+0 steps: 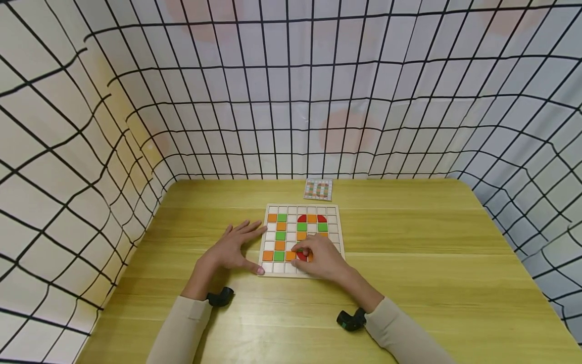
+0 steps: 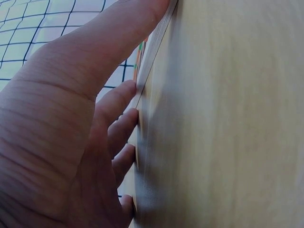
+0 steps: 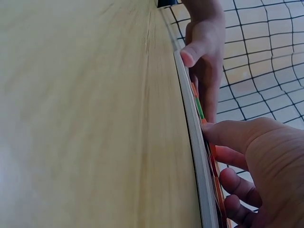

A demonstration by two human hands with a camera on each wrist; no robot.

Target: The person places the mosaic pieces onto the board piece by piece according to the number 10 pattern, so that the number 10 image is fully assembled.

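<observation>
In the head view a square grid board lies flat, with orange, green and red pieces in some of its cells. My left hand is spread along its left side, fingers straight, the thumb at the near left corner and the index finger at the edge. Over the board's lower middle, my right hand has its thumb and index finger at either side of an orange square tile. The other right fingers are curled. A red rounded piece shows just beside that tile, partly covered by the hand.
Beyond the board lies a small pattern card printted with a coloured grid. The wooden table is bordered by white walls with a black grid. Each wrist carries a black camera.
</observation>
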